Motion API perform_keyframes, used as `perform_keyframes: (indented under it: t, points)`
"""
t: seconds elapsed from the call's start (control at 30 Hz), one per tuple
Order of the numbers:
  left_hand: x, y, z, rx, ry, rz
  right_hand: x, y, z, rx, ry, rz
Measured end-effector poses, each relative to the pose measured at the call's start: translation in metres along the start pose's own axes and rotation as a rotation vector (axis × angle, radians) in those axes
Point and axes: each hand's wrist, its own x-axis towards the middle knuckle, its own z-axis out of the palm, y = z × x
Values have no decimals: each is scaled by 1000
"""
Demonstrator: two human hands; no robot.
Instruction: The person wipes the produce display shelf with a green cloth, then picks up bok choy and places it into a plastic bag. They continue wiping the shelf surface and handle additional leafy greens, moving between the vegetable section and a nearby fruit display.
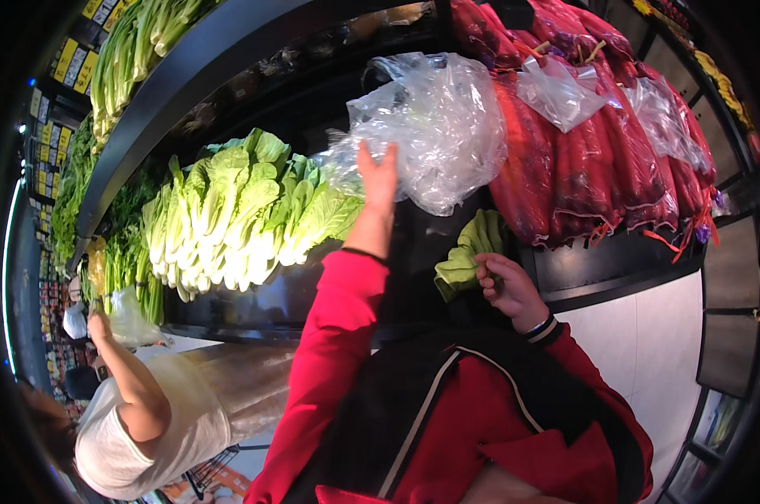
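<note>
My left hand (378, 171) reaches over the black shelf with its fingers apart, against the lower left part of a heap of crumpled clear plastic bags (440, 126). Whether it grips any of the plastic cannot be told. Closer to my body, my right hand (511, 286) pinches the edge of a green cloth (468, 255) between thumb and fingers. Pale green leafy heads (229, 214) with white stems stand in a dense row to the left of my left hand.
Red mesh bags of long produce (581, 164) lie at the right, with loose clear bags (562, 91) on top. A curved black rail (185, 75) runs above the leafy heads. At the lower left, another person (159, 422) holds a clear bag (131, 321).
</note>
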Motion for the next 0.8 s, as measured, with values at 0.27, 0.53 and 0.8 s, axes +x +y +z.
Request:
perform_keyframes:
  t: [0.27,0.53,0.8]
  points:
    - [26,26,61,17,-423,72,-12,-24,3,13,98,-141]
    - [42,7,37,779,-452,189,-30,-98,27,-425,196,-505]
    - [10,70,2,951,-291,229,26,-209,20,-1902,711,-946]
